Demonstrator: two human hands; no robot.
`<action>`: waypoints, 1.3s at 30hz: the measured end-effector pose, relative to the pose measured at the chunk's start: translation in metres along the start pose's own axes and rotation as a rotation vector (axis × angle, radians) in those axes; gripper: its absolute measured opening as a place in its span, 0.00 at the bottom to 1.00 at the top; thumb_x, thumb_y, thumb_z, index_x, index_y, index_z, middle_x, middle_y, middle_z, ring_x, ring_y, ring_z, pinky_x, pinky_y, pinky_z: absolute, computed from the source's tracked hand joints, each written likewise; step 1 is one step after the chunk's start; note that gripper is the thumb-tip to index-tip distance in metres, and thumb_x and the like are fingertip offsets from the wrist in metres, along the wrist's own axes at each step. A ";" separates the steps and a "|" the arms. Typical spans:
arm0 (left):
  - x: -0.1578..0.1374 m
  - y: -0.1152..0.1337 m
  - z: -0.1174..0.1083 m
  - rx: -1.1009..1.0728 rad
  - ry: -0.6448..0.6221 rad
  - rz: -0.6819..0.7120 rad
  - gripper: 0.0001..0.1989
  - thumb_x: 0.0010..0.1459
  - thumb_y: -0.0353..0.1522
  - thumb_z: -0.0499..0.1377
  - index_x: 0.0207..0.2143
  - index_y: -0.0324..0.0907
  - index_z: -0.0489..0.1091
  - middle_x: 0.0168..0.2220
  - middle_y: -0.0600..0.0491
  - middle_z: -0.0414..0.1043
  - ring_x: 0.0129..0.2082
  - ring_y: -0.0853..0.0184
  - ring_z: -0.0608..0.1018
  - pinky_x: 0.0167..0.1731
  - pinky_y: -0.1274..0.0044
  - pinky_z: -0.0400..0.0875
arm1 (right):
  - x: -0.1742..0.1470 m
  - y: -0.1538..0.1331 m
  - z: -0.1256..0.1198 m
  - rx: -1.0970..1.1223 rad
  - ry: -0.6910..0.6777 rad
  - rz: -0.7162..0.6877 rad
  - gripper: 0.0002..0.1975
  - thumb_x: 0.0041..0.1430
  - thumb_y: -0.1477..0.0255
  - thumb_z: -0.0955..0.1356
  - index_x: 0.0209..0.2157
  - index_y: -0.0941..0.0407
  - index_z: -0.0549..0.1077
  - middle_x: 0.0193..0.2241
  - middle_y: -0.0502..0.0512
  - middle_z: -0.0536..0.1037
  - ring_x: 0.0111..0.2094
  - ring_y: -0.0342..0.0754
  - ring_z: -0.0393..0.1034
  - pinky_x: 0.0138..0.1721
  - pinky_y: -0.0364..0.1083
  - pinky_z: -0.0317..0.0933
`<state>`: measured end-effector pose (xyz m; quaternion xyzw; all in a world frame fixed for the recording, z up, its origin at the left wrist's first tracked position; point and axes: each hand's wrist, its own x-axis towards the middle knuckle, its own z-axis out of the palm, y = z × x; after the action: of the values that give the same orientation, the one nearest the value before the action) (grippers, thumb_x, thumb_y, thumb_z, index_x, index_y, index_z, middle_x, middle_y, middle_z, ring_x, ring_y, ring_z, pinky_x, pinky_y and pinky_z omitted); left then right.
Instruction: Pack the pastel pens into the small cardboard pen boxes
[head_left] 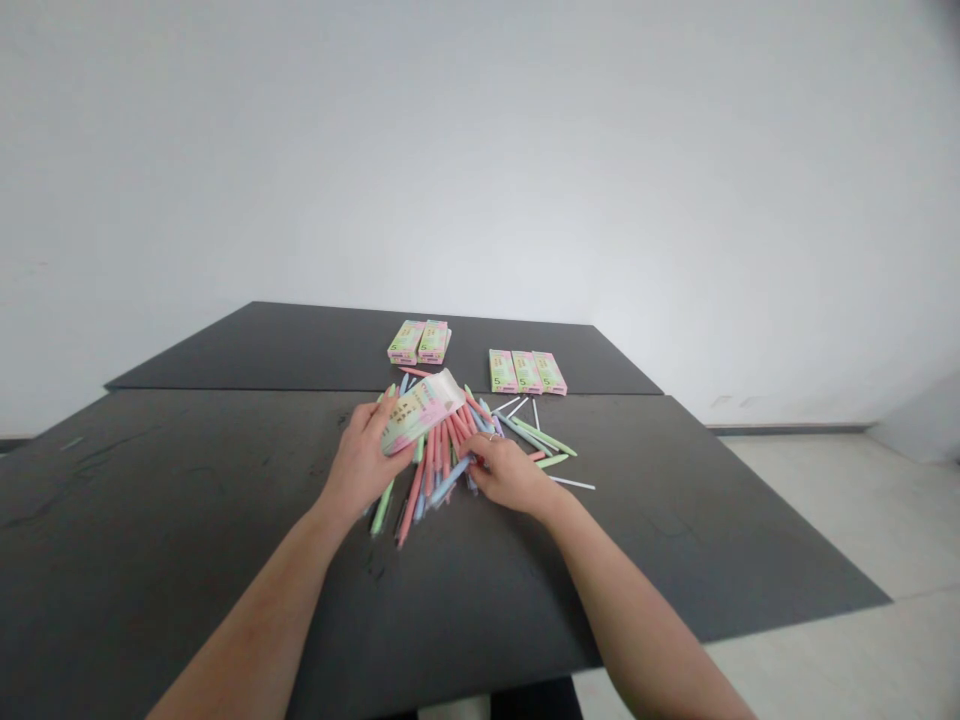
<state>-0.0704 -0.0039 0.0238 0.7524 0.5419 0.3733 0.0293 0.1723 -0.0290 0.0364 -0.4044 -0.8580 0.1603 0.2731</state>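
My left hand point(361, 455) is closed around a small pastel box point(424, 408), tilted above a heap of pens. Its pale end faces up and to the right. My right hand point(506, 468) pinches a blue pen point(451, 482) at the near right side of the heap. Beneath and around both hands lie many pink pens point(412, 500), with green pens point(382, 508) and blue ones among them. Some pens are hidden by the box and my fingers.
Stacked pastel boxes point(406, 340) stand at the back, left of a row of three more boxes point(527, 372). Thin white sticks point(574, 483) and loose green pens point(551, 440) lie right of the heap. The black table point(187, 500) has a seam across it; a white wall stands behind.
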 end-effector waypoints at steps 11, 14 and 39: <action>0.000 -0.005 0.001 -0.039 -0.036 0.012 0.33 0.54 0.35 0.58 0.63 0.44 0.57 0.52 0.46 0.62 0.52 0.57 0.70 0.54 0.64 0.66 | 0.003 -0.008 0.004 0.709 0.098 0.224 0.12 0.63 0.60 0.64 0.35 0.55 0.69 0.22 0.47 0.73 0.21 0.42 0.66 0.24 0.42 0.63; -0.001 -0.006 0.003 -0.027 -0.049 0.021 0.33 0.54 0.34 0.58 0.63 0.43 0.57 0.52 0.46 0.62 0.53 0.56 0.70 0.55 0.63 0.66 | 0.005 -0.008 0.003 0.824 0.205 0.269 0.17 0.62 0.56 0.64 0.29 0.56 0.68 0.19 0.48 0.72 0.18 0.41 0.66 0.22 0.42 0.63; -0.004 -0.002 0.009 0.060 -0.057 0.171 0.30 0.53 0.32 0.57 0.60 0.44 0.61 0.53 0.45 0.64 0.56 0.52 0.68 0.57 0.60 0.62 | 0.006 -0.013 0.000 0.654 0.691 0.255 0.10 0.64 0.64 0.63 0.42 0.54 0.65 0.30 0.51 0.75 0.31 0.46 0.74 0.33 0.46 0.70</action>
<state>-0.0670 -0.0036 0.0142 0.8067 0.4856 0.3366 -0.0100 0.1609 -0.0329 0.0448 -0.4286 -0.5657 0.3100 0.6326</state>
